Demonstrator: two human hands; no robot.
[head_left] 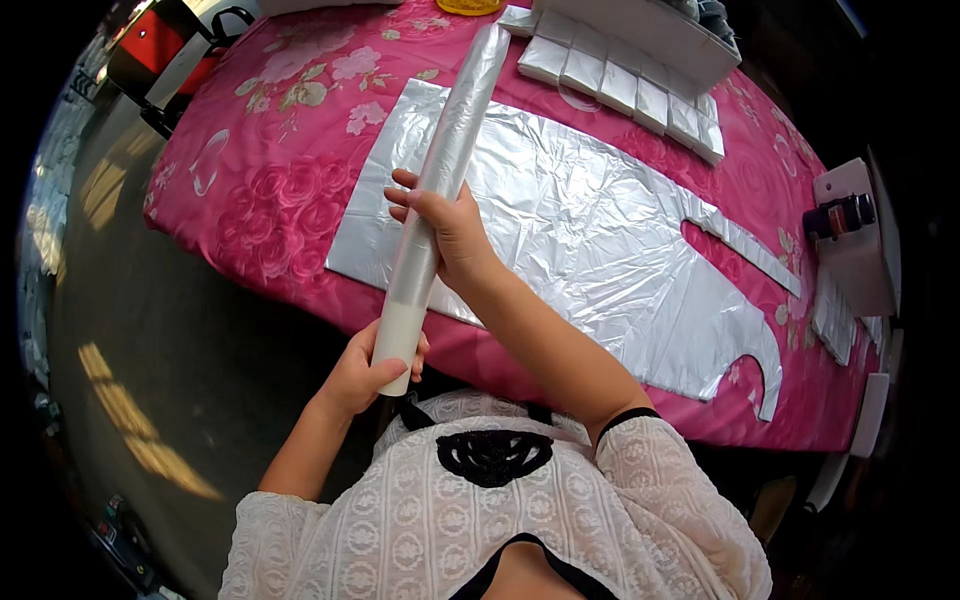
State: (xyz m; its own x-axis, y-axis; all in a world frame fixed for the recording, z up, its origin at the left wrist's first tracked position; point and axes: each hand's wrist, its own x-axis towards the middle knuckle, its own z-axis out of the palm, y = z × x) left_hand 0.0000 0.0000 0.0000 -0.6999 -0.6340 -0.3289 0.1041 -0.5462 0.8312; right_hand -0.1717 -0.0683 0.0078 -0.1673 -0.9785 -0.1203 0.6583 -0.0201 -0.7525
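A long roll of clear plastic film (pixel 458 130) on a pale tube slants up and away from me over the table edge. My left hand (pixel 375 362) is wrapped round the bare near end of its tube. Higher up, my right hand (pixel 447 222) grips the film-covered part, thumb on top and fingertips showing at the left side. Beneath the roll, a flat, creased stack of silvery-white plastic aprons (pixel 590 230) lies on the table, with strap-shaped cutouts toward the right end. Part of the stack is hidden by the roll and my right arm.
A pink floral tablecloth (pixel 270 225) covers the table. Several folded white packets (pixel 620 85) lie in a row at the back, beside a white box (pixel 640 45). A dark bottle (pixel 840 216) is at the far right. A red and black chair (pixel 160 50) stands at the upper left.
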